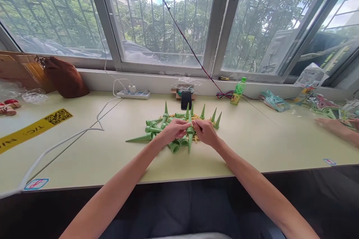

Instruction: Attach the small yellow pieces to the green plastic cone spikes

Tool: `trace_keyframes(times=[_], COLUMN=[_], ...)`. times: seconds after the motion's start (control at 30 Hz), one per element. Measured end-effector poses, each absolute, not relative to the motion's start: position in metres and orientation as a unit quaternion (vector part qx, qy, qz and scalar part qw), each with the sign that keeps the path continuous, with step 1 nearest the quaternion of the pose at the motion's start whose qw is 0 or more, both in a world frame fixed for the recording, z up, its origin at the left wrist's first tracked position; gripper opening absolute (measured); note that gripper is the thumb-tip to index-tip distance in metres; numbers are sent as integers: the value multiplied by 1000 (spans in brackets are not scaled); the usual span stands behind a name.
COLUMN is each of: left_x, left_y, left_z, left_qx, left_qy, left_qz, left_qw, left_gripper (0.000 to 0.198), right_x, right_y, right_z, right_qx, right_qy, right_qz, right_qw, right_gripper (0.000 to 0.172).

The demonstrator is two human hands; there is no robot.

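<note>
A heap of green plastic cone spikes (pixel 157 125) lies on the pale table (pixel 112 153), some standing upright, some on their sides. Both my hands meet over the heap. My left hand (pixel 174 131) and my right hand (pixel 206 132) are closed, pinching one green spike (pixel 190 138) between them at its collar, tip pointing down toward me. Small yellowish pieces (pixel 199 118) lie among the spikes behind my hands.
A black phone (pixel 186 100) leans at the window ledge behind the heap, a white power strip (pixel 134 93) with a cable to its left. A green bottle (pixel 238 91) stands right. A brown bag (pixel 64 76) sits left. Another person's hand (pixel 333 125) rests at far right.
</note>
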State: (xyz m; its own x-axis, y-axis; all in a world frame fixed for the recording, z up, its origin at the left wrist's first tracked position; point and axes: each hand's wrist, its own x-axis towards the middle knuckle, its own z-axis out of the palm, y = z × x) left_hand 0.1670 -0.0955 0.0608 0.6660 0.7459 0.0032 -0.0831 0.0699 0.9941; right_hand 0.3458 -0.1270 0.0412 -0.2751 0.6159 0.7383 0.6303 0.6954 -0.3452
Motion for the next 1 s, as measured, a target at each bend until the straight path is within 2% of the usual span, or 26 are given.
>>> trace_keyframes(times=[0.6, 1.0], left_x=[176, 172], left_y=[-104, -97], left_z=[61, 60], left_qx=[756, 710], left_qy=[277, 299], left_qz=[402, 378], left_qw=[436, 514], left_gripper=[41, 41], right_x=[343, 342], right_y=[-124, -129], right_z=[43, 46], right_qx=[-458, -446], right_qy=[-749, -739], right_qz=[53, 108], right_qw=[476, 493], right_gripper=[43, 45])
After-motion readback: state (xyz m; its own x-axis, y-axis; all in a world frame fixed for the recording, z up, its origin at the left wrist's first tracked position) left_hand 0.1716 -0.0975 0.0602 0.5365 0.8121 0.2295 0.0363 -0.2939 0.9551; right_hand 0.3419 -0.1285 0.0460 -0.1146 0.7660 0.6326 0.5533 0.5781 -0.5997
